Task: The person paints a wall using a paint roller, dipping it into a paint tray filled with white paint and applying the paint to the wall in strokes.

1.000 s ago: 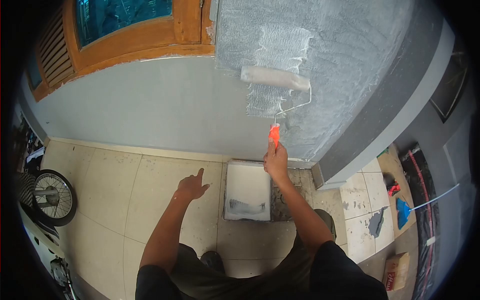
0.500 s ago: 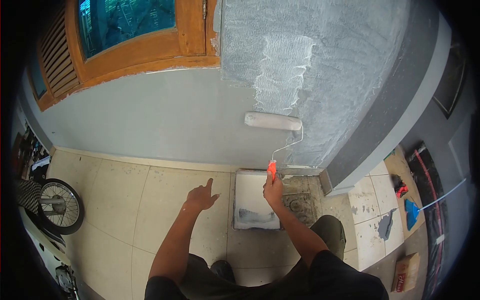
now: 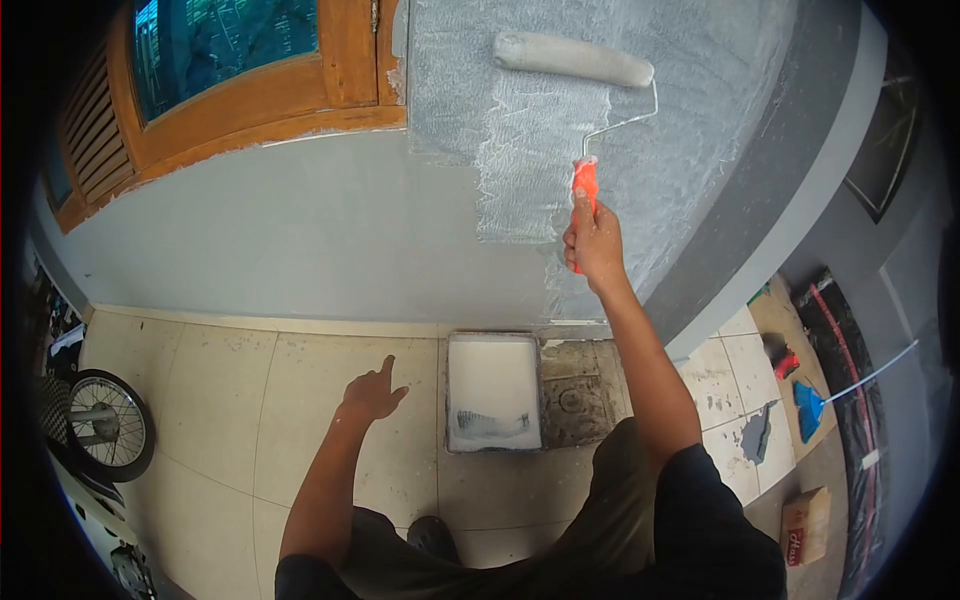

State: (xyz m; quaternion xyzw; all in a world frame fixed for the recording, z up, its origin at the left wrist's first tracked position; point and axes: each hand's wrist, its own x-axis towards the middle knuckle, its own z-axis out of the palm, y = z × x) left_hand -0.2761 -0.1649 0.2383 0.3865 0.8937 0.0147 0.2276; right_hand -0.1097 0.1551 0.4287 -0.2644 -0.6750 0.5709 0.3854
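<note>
Gripped by its orange handle (image 3: 586, 182) in the right hand (image 3: 597, 245), the paint roller (image 3: 575, 62) has swung from the foot of the white patch (image 3: 525, 175) up to its top, at 1 o'clock, apparently stretching coverage upward. The left hand (image 3: 371, 395), empty, pointing forward, hangs at 8 o'clock.

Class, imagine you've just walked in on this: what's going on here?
A person's right hand grips the orange handle of a long, whitish paint roller, raised at a rough grey wall. A streaky white paint patch shows below the roller. The empty left hand hovers over the beige tiled floor, index finger extended. There, a shallow rectangular tray holds white paint.
</note>
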